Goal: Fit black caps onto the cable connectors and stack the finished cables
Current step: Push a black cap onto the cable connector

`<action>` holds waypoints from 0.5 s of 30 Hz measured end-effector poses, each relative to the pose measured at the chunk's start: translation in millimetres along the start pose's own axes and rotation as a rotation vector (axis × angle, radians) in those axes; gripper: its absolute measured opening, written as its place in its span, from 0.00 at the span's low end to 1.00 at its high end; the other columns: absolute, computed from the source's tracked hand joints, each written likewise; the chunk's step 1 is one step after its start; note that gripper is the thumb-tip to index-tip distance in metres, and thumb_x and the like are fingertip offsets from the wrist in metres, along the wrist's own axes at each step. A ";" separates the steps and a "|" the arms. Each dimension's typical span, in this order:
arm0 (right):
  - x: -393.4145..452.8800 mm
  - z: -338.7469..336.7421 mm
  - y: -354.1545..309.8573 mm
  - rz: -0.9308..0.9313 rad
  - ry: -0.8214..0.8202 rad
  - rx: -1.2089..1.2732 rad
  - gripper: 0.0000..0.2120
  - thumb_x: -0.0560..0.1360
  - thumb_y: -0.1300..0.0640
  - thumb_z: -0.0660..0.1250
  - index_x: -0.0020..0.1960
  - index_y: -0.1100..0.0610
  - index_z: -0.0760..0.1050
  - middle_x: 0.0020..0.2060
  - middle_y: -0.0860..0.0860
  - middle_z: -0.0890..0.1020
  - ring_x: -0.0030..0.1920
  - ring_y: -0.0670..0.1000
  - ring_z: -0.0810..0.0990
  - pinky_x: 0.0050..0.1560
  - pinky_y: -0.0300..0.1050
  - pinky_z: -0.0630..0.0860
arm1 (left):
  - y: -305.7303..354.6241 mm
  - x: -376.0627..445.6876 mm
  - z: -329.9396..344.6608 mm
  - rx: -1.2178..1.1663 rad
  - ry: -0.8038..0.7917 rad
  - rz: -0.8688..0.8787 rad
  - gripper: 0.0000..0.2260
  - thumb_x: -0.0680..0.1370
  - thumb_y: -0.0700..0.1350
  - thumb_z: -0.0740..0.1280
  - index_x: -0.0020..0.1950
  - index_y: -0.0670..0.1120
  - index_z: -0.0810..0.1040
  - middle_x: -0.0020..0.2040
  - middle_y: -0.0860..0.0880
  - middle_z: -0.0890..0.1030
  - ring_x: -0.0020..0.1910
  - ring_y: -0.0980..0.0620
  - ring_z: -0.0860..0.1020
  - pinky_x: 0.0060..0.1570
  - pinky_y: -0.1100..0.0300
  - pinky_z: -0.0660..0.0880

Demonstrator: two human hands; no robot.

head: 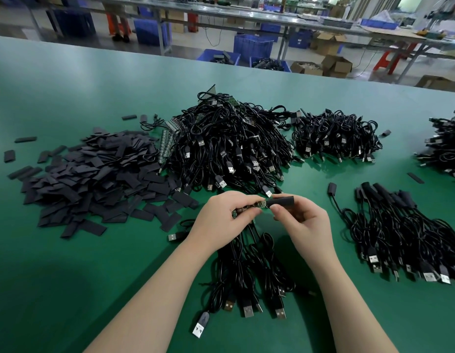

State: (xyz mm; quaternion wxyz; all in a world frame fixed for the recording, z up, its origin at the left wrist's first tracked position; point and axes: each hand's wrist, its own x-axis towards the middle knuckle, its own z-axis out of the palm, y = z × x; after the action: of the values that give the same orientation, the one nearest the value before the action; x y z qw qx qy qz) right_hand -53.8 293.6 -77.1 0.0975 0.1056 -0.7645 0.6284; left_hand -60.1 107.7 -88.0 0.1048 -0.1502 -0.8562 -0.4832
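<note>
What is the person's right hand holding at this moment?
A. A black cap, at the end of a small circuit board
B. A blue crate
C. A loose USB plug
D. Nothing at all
A: the right hand pinches a black cap against the tip of the small circuit board that the left hand grips.

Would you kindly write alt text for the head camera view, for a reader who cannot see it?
Over a green table, the right hand slides a black cap onto a small circuit board pinched by the left hand. Loose caps lie heaped at left, uncapped cables behind, finished cables at right.
</note>
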 end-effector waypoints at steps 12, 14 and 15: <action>-0.9 -1.5 -3.8 -0.004 -0.024 0.038 0.17 0.74 0.65 0.72 0.45 0.41 0.84 0.43 0.44 0.87 0.41 0.44 0.84 0.46 0.36 0.80 | -0.3 0.3 -0.1 0.021 -0.017 0.003 0.13 0.76 0.54 0.68 0.59 0.67 0.76 0.45 0.60 0.81 0.49 0.60 0.77 0.49 0.52 0.77; -1.1 -1.1 -4.7 -0.019 -0.025 0.038 0.17 0.74 0.65 0.72 0.45 0.41 0.84 0.44 0.44 0.87 0.41 0.43 0.84 0.45 0.35 0.79 | -1.6 0.3 0.4 0.016 -0.017 -0.004 0.12 0.76 0.53 0.68 0.59 0.62 0.80 0.45 0.61 0.81 0.49 0.60 0.77 0.49 0.52 0.77; -1.1 -1.0 -5.2 -0.025 -0.028 0.033 0.17 0.74 0.65 0.73 0.45 0.41 0.84 0.43 0.44 0.87 0.41 0.43 0.84 0.45 0.34 0.79 | -1.8 0.3 0.5 0.013 -0.018 -0.008 0.11 0.76 0.53 0.69 0.59 0.61 0.81 0.46 0.60 0.81 0.50 0.61 0.78 0.50 0.53 0.77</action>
State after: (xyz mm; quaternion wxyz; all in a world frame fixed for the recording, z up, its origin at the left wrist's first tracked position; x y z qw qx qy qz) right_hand -51.3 293.6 -72.4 0.0929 0.1254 -0.7539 0.6381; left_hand -61.0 107.3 -89.6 0.0962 -0.1502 -0.8609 -0.4765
